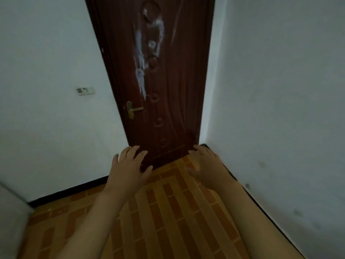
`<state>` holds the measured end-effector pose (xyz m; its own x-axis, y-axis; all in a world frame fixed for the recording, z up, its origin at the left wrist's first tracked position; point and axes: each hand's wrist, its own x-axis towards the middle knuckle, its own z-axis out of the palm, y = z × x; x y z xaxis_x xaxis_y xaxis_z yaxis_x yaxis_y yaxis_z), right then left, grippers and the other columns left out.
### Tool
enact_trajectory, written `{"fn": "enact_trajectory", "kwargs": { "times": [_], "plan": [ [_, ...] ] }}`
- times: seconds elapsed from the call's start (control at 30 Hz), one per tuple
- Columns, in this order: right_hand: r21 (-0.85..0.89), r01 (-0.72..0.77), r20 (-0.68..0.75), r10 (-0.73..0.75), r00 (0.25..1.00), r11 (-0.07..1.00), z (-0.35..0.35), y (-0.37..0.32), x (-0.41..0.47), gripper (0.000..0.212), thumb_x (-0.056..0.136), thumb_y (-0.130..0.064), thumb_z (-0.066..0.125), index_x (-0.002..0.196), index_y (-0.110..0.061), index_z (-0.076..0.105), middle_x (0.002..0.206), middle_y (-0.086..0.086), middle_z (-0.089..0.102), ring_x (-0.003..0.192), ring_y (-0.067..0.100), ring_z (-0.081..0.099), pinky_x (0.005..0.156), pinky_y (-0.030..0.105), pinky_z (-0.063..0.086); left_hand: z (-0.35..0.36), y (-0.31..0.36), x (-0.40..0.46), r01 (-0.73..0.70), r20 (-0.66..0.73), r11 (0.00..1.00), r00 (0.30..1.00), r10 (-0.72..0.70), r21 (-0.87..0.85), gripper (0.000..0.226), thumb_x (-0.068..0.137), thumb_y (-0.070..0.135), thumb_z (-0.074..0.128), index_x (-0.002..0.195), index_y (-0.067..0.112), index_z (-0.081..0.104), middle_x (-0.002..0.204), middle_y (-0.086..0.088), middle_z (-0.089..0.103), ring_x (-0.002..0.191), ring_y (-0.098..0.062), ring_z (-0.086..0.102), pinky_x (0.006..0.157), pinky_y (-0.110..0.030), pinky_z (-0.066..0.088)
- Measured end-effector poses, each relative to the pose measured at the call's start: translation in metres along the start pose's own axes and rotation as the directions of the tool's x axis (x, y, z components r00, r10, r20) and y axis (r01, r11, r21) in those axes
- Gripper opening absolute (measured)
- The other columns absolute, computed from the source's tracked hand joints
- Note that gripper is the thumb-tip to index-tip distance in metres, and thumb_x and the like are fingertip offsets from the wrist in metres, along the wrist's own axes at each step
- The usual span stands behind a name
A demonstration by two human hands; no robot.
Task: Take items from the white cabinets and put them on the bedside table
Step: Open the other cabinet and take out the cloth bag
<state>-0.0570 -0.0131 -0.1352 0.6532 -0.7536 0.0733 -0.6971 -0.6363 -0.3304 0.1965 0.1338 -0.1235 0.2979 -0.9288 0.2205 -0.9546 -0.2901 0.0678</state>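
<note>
Both hands reach forward, palms down, fingers spread, holding nothing: the left hand point(128, 166) and the right hand point(205, 165) hover over the tiled floor point(168, 212) before a dark brown door point(158, 81). No cabinet or bedside table shows.

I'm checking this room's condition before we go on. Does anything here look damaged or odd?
Yes: the dark wooden door has whitish smears and streaks running down its upper panel above the brass handle, like scuffed or dripped paint. Both the left hand and right hand are empty, fingers spread.
</note>
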Motion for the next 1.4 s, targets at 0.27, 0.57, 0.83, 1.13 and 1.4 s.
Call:
{"fn": "enact_trajectory", "kwargs": {
  "times": [0.27,0.57,0.83,1.13,1.4],
  "plan": [
    [-0.011,0.187,0.079,-0.186,0.979,0.982,0.009,-0.015,0.140,0.073,0.101,-0.060,0.050,0.162,-0.026,0.029,0.171,-0.001,0.017,0.157,0.022,0.013,0.125,0.050,0.017,0.002,-0.052,0.064,0.175,-0.008,0.984,0.984,-0.175,0.030,0.069,0.094,0.069,0.028,0.150,0.032,0.046,0.161,-0.001,0.038,0.150,-0.027,0.030,0.119,-0.057,0.031],
    [-0.012,0.448,0.124,-0.443,0.888,0.894,0.053,-0.107,0.250,0.072,0.101,-0.059,0.049,0.161,-0.024,0.031,0.170,0.003,0.021,0.157,0.025,0.016,0.126,0.050,0.021,-0.011,-0.144,0.055,0.415,-0.024,0.905,0.910,-0.415,0.090,0.071,0.093,0.070,0.025,0.149,0.033,0.047,0.160,0.000,0.039,0.149,-0.025,0.031,0.118,-0.054,0.033],
    [0.012,0.588,0.075,-0.587,0.806,0.809,0.093,-0.246,0.300,0.072,0.100,-0.061,0.051,0.159,-0.024,0.036,0.169,0.004,0.026,0.157,0.024,0.020,0.125,0.051,0.024,-0.041,-0.272,0.022,0.513,-0.086,0.852,0.858,-0.507,0.103,0.072,0.092,0.070,0.025,0.148,0.032,0.048,0.160,-0.002,0.041,0.148,-0.028,0.032,0.116,-0.056,0.034],
    [0.033,0.676,0.048,-0.676,0.735,0.737,0.144,-0.443,0.329,0.071,0.098,-0.062,0.053,0.157,-0.025,0.039,0.167,0.002,0.030,0.155,0.024,0.024,0.123,0.049,0.026,-0.100,-0.435,-0.043,0.605,-0.158,0.785,0.795,-0.586,0.132,0.073,0.091,0.071,0.025,0.149,0.033,0.047,0.161,-0.001,0.039,0.149,-0.026,0.031,0.118,-0.054,0.033],
    [0.083,0.804,0.063,-0.808,0.586,0.589,0.186,-0.615,0.343,0.068,0.099,-0.059,0.053,0.156,-0.024,0.041,0.166,0.002,0.032,0.154,0.021,0.026,0.123,0.048,0.027,-0.133,-0.554,-0.124,0.718,-0.219,0.685,0.693,-0.687,0.126,0.072,0.091,0.070,0.026,0.148,0.034,0.048,0.159,0.000,0.040,0.147,-0.025,0.033,0.118,-0.056,0.032]
  ]
}}
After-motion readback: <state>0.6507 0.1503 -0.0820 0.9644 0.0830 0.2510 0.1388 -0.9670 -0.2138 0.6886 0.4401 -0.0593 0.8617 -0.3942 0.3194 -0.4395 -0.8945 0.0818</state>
